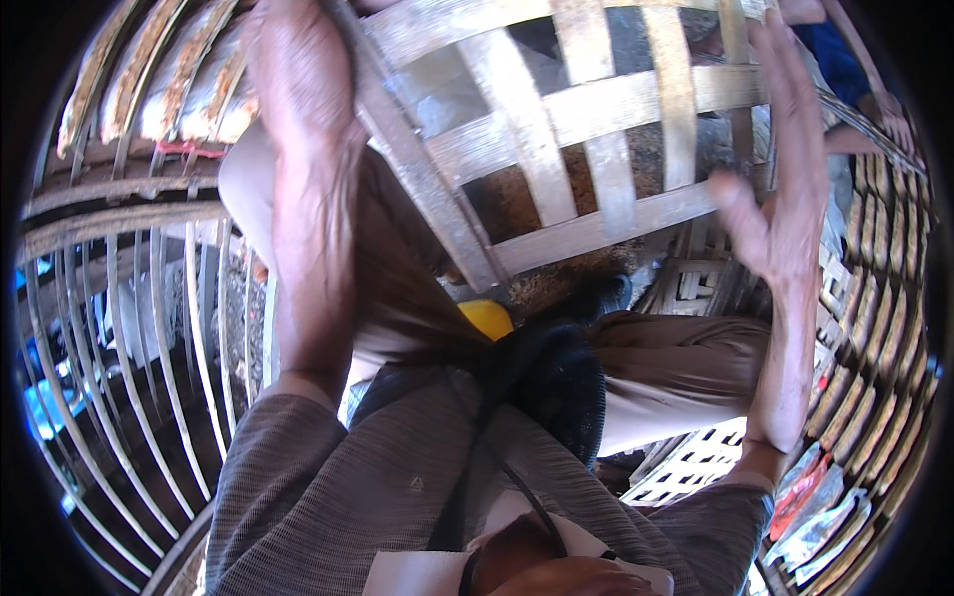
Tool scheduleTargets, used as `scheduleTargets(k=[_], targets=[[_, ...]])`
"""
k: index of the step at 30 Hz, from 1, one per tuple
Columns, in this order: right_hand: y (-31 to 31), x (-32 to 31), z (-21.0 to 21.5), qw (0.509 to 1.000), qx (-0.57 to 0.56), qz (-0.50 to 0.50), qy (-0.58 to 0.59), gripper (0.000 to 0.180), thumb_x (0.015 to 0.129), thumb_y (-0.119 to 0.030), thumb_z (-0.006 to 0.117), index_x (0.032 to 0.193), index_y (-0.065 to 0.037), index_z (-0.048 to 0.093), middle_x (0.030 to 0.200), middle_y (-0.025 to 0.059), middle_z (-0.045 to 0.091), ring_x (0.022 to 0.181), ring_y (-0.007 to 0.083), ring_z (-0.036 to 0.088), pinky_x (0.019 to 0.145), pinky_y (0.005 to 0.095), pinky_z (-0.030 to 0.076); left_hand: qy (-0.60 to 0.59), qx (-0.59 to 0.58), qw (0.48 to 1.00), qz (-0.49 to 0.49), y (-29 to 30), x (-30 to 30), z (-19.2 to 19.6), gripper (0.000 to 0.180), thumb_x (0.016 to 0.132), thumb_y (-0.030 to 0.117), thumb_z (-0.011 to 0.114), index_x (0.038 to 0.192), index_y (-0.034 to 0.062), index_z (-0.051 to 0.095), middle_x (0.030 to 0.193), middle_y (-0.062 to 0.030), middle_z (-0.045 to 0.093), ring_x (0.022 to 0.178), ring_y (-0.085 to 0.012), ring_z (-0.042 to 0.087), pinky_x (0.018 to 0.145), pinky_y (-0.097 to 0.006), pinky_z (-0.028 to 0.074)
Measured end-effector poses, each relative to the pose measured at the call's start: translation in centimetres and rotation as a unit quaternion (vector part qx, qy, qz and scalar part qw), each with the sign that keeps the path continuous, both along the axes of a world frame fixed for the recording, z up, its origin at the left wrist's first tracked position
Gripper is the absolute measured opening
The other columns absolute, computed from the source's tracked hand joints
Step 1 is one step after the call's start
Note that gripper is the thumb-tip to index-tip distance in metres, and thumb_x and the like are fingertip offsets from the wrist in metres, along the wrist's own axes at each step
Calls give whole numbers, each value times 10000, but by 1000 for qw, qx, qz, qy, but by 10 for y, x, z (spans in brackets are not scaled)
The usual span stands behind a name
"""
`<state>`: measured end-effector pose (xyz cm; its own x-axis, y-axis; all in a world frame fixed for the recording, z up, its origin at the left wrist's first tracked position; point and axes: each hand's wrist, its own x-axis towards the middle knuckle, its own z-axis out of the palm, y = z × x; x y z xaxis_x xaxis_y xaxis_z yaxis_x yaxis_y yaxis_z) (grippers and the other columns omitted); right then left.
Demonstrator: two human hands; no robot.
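Observation:
A woven panel of flat bamboo strips [527, 129] with a wooden edge bar [422, 149] stands tilted in front of me, over my knees. My left hand [298, 60] is at its left side, near the upper rim of the picture; its fingers run out of view, so its hold is hidden. At the panel's right edge is my right hand [790, 214]. Its fingers are stretched out along that edge and the thumb stands apart, toward the lower right corner of the weave. Whether the palm touches the strips I cannot tell.
Slatted bamboo structures rise at the left [129, 338] and right [874, 268]. A yellow object [487, 318] lies between my legs. Woven bamboo pieces [686, 467] lie beside my right leg, plastic bags [810, 512] at lower right. Another person's hand [894, 119] shows at upper right.

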<state>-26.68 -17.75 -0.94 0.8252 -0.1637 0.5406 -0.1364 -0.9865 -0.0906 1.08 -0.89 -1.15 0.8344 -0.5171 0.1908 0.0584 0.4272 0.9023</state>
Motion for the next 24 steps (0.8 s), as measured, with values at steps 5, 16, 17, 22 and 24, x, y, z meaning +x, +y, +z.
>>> scheduleTargets(k=[5, 16, 17, 22, 24], targets=[[52, 7, -6, 972, 13, 78, 220, 1257, 595, -557, 854, 1611, -46, 320, 1684, 193, 281, 1564, 379, 257, 1264, 622, 186, 22, -30, 997, -65, 6, 18, -14, 332, 1087, 353, 516, 1208, 50, 573, 951, -150, 739, 736, -244, 756, 617, -328, 656], [50, -4, -10, 962, -93, 234, 103, 419, 974, -486, 625, 933, -93, 761, 1290, 125, 710, 1313, 284, 618, 1139, 732, 377, 38, 12, 999, -31, 8, 7, -2, 439, 1110, 367, 489, 1225, -37, 615, 924, -148, 740, 785, -215, 727, 725, -322, 624], [53, -6, -9, 965, -64, 235, 98, 522, 968, -571, 593, 912, -78, 757, 1275, 138, 713, 1303, 287, 626, 1142, 732, 365, 28, 9, 999, -31, 5, 5, 0, 444, 1109, 370, 492, 1229, -41, 613, 924, -152, 740, 777, -219, 730, 717, -321, 625], [79, 19, -9, 985, -18, 155, 77, 651, 979, -662, 523, 1201, -82, 716, 1385, 97, 658, 1389, 275, 546, 1203, 728, 235, 19, 24, 999, -41, 2, -13, 18, 468, 1107, 388, 496, 1224, -50, 613, 920, -161, 740, 736, -233, 738, 668, -320, 628], [85, 27, -14, 986, -29, 129, 100, 674, 970, -661, 533, 1374, -134, 646, 1461, 53, 613, 1435, 269, 495, 1217, 733, 186, -15, 36, 998, -54, -1, -15, 13, 474, 1108, 394, 492, 1218, -50, 616, 914, -159, 741, 727, -234, 739, 657, -325, 628]])
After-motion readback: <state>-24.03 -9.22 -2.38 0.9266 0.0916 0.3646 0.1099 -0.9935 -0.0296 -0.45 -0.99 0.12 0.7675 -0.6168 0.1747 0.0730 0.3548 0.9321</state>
